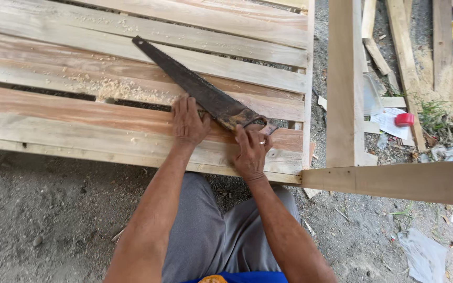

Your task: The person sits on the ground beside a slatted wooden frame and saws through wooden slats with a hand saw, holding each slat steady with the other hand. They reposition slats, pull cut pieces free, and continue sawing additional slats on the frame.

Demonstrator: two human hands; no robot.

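Right now the right hand (250,152) has its grip round the saw (195,86) handle (rusty blade), left hand (187,121) flat on planks (79,112).

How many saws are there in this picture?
1. The saw lies slantwise across the wooden planks; the right hand is at its handle, the left hand beside its blade. Others may lie out of view.
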